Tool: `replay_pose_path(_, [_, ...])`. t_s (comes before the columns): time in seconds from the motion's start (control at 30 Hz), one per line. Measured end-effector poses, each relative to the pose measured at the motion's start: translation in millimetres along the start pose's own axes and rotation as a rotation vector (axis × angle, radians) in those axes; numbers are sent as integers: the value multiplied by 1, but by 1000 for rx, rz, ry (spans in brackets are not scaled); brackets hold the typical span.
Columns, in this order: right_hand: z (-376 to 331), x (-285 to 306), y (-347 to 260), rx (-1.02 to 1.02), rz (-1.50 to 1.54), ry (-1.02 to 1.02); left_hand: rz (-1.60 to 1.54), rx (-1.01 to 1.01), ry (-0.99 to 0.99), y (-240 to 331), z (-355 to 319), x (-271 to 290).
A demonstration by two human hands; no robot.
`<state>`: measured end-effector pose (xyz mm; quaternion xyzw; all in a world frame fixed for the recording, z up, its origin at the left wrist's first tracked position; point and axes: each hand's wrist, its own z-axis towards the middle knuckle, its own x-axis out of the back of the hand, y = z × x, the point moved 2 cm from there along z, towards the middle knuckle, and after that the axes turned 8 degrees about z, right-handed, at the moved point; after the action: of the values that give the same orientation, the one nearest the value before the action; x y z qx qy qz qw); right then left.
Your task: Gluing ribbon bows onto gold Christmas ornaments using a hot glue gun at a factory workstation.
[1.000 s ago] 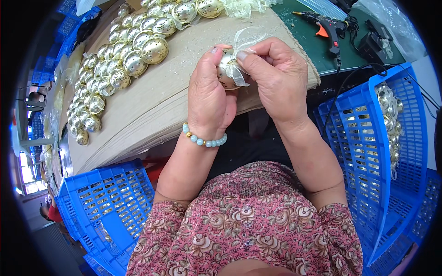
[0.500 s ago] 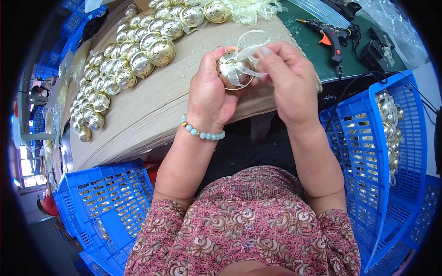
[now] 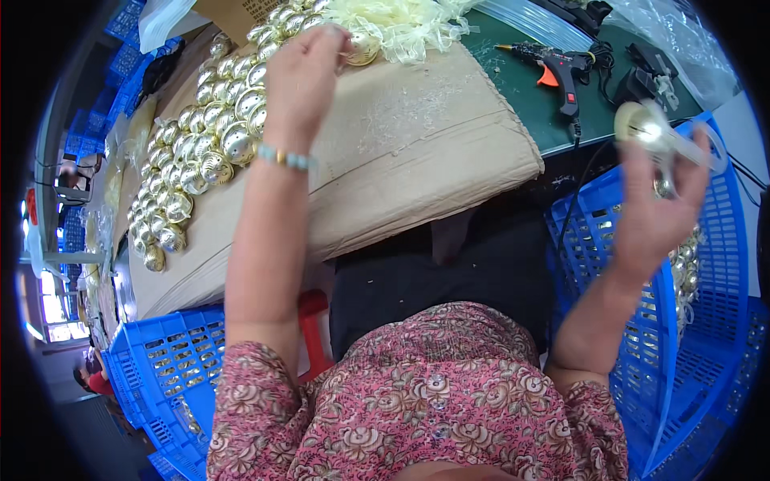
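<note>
Right of the cardboard stack (image 3: 433, 128), the right hand (image 3: 662, 204) holds a gold ball ornament (image 3: 638, 124) with a pale ribbon (image 3: 686, 148) — its grip, blurred, pinches the ornament between the fingers. The left hand (image 3: 303, 80) is over the far part of the stack, near other gold ornaments (image 3: 212, 128) massed along the stack's left side; its fingers are curled, but I cannot tell whether that grip pinches anything. A heap of sheer ribbons (image 3: 401, 28) lies at the stack's far edge. To the stack's right — on the green desk (image 3: 501, 76) — lies a black glue gun (image 3: 565, 72) with an orange trigger.
</note>
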<state>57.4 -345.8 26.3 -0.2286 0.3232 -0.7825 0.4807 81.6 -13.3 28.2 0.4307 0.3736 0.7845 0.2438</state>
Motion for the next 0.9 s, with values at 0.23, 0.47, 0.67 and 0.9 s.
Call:
replay_pose_path(0.23, [21, 81, 25, -75, -925, 195, 1089, -264, 80, -14, 36, -21])
replay_pose_path(0.47, [-12, 4, -1, 97, 310, -37, 926, -424, 98, -4, 17, -31])
replay_pose_path(0.67, [-20, -68, -5, 195, 394, -512, 270, -164, -230, 9, -24, 9])
replay_pose_path(0.9, [-39, -138, -15, 210, 386, -671, -703, 302, -576, 7, -58, -2])
